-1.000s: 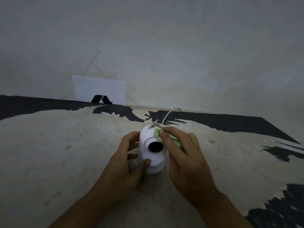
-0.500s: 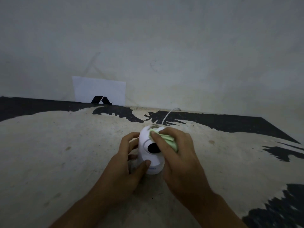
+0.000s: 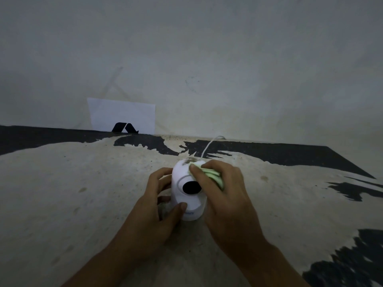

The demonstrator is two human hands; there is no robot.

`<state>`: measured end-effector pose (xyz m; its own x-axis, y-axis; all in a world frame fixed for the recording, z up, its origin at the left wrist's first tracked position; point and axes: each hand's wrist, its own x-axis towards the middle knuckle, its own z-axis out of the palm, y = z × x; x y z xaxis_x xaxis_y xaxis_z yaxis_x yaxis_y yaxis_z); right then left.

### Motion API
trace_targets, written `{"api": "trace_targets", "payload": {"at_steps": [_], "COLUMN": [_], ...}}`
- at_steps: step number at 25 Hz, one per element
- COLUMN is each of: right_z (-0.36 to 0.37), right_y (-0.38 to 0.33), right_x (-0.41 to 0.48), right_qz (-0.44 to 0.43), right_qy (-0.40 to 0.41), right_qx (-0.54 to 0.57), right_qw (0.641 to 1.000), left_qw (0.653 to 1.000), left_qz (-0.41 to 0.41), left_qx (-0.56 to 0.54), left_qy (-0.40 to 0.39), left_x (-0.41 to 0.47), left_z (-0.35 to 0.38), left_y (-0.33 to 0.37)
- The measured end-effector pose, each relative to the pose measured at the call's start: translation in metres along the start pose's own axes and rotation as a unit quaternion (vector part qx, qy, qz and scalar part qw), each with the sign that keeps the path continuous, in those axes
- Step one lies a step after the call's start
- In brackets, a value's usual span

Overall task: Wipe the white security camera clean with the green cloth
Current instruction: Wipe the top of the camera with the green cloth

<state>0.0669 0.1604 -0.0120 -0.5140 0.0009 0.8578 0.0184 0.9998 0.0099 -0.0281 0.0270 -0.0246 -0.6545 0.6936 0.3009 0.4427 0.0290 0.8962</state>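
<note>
camera: small white plastic security camera (image 3: 187, 190) with a round top and a round black eye, standing upright on the table, between the two hands. it faces the person. there is a dark dirty smudge on its top, at the back.
cloth: folded light green cloth (image 3: 211, 176) squeezed against the upper right side of the camera, just beside the black eye. only its folded edges peek out from under the fingers.
right hand: right hand (image 3: 224, 200) curled over the cloth, pinching it and pushing it onto the camera. one finger lies across the front of the camera top, touching the rim of the black eye.
left hand: left hand (image 3: 152, 212) wrapped around the left side of the camera. the thumb presses on the front near the bottom and the fingers bend around the side and back, so it grips the camera.
cord: thin white cord (image 3: 209, 145) coming from behind the camera and running to the back edge of the table.
table: worn table top (image 3: 72, 199), pale and rough where the black paint has peeled off, with black patches left at the back and at the right.
paper: white paper sheet (image 3: 122, 112) with a black mark, leaning on the grey wall (image 3: 228, 59) behind the table, well apart from the camera.
</note>
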Motion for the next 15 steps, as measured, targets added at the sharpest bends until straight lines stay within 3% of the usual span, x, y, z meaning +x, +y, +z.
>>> {"api": "trace_targets", "payload": {"at_steps": [7, 11, 15], "right_z": [0.006, 0.001, 0.004], "right_y": [0.025, 0.014, 0.018], "right_x": [-0.006, -0.002, -0.002], "right_qz": [0.145, 0.112, 0.112], "right_qy": [-0.062, -0.003, -0.053], "right_qx": [0.085, 0.11, 0.08], "right_qw": [0.984, 0.988, 0.989], "left_qw": [1.0, 1.0, 1.0], "left_qz": [-0.001, -0.003, 0.001], "left_qx": [0.003, 0.002, -0.004], "left_qy": [-0.001, -0.001, 0.002], "left_x": [0.0, 0.0, -0.001], "left_z": [0.0, 0.0, 0.001], "left_y": [-0.002, -0.003, -0.003]}}
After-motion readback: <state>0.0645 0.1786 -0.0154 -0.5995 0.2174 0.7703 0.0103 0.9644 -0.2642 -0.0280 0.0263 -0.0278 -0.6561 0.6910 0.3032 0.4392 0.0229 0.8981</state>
